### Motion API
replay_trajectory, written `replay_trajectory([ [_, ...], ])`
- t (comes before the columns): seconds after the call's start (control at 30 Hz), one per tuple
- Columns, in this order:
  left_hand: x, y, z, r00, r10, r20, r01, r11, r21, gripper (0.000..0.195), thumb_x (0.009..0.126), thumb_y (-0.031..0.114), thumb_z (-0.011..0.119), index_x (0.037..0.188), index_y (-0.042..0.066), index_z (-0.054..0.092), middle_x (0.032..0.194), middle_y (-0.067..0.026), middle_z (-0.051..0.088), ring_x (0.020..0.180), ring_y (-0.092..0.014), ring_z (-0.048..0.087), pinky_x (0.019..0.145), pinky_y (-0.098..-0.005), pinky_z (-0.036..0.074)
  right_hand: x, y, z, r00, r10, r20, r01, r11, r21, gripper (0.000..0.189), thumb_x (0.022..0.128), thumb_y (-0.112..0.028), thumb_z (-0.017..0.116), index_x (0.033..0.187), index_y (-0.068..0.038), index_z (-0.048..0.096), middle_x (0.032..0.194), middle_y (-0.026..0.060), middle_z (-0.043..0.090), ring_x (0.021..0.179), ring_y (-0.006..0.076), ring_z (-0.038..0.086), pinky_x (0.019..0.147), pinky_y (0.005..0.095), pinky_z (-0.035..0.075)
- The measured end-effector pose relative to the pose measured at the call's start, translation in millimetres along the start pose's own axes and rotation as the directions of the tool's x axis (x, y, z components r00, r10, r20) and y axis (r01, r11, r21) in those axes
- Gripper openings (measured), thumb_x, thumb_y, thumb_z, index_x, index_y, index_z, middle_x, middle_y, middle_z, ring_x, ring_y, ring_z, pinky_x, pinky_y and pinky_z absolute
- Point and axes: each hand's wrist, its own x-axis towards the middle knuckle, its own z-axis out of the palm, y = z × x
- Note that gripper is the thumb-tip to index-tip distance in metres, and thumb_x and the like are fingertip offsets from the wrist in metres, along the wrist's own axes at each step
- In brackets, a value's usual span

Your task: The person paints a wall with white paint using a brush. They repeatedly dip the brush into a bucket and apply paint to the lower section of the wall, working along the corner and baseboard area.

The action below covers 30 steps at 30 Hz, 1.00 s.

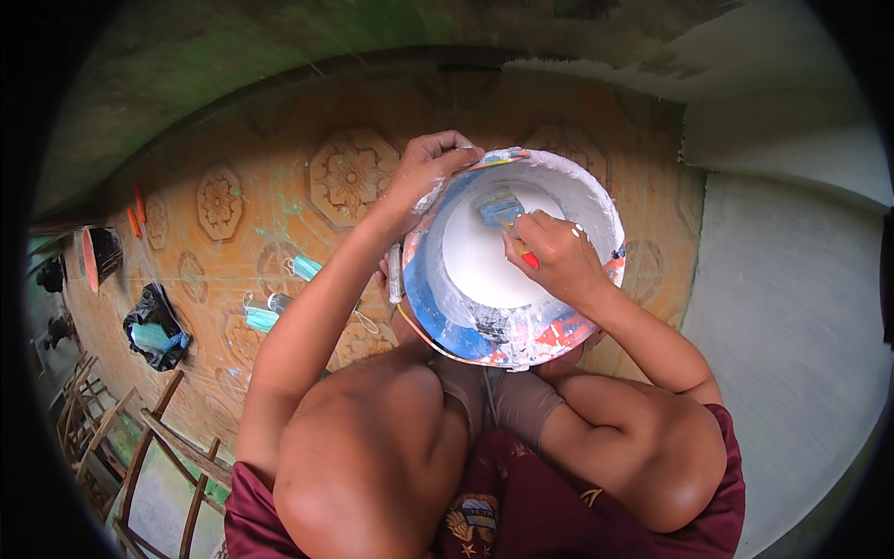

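Observation:
A paint-splattered bucket (pixel 510 335) stands before me between my knees, with white paint (pixel 482 269) inside. My right hand (pixel 559 255) grips a flat paintbrush (pixel 501 208) by its handle, inside the bucket; the bristles, smeared with paint, are at the far part of the white paint. My left hand (pixel 436 171) holds the bucket's rim at the far left, beside the wire handle, with white paint on the wrist. The handle's worn grip (pixel 395 272) hangs at the bucket's left side.
Face masks (pixel 262 319) lie on the patterned tile floor (pixel 353 175) at the left, near a black plastic bag (pixel 159 356). Farther left are a dark container (pixel 105 253) and orange-handled tools (pixel 137 213). A wooden ladder-like frame (pixel 157 426) is at lower left. A pale wall (pixel 782 335) borders the right.

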Motion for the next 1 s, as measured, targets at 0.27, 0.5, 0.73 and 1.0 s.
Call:
replay_trajectory([
  [0.27,-1,0,-1,1.000,-0.009,0.001,0.009,1.000,0.010,0.019,0.100,0.018,0.073,0.099,-0.001,0.075,0.089,-0.0022,0.072,0.080,-0.007,0.063,0.073,-0.0249,0.050,0,-8,-7,0.999,0.013,-0.035,-0.013,1.000,0.007,0.018,0.089,-0.009,0.079,0.089,-0.002,0.062,0.078,0.0139,0.062,0.063,0.0342,0.067,0.057,0.0427,0.057],
  [0.5,-2,3,-1,1.000,-0.017,-0.012,0.017,1.000,0.001,0.019,0.100,0.018,0.072,0.096,0.000,0.075,0.088,-0.0009,0.071,0.080,-0.007,0.062,0.073,-0.0249,0.049,-27,-9,-73,0.903,0.419,0.093,-0.404,0.758,0.513,0.025,0.090,-0.009,0.085,0.083,-0.002,0.062,0.077,0.0091,0.073,0.064,0.0151,0.068,0.056,0.0302,0.054],
  [0.73,-1,5,1,0.999,-0.014,-0.038,0.014,1.000,0.009,0.020,0.102,0.018,0.070,0.096,-0.001,0.075,0.089,-0.0011,0.071,0.081,-0.007,0.061,0.074,-0.0249,0.049,-43,9,-109,0.746,0.653,0.129,-0.472,0.382,0.795,0.024,0.091,-0.004,0.085,0.084,-0.005,0.061,0.080,0.0084,0.075,0.068,0.0101,0.070,0.055,0.0255,0.052],
  [1.0,1,0,-2,1.000,0.007,-0.018,-0.006,0.999,0.051,0.019,0.103,0.020,0.069,0.097,0.002,0.073,0.087,0.0005,0.071,0.078,-0.006,0.061,0.072,-0.0237,0.049,-52,-3,-86,0.970,0.234,0.067,-0.242,0.907,0.343,0.030,0.085,-0.017,0.087,0.073,-0.005,0.063,0.064,0.0097,0.066,0.056,0.0221,0.065,0.051,0.0349,0.048],
])
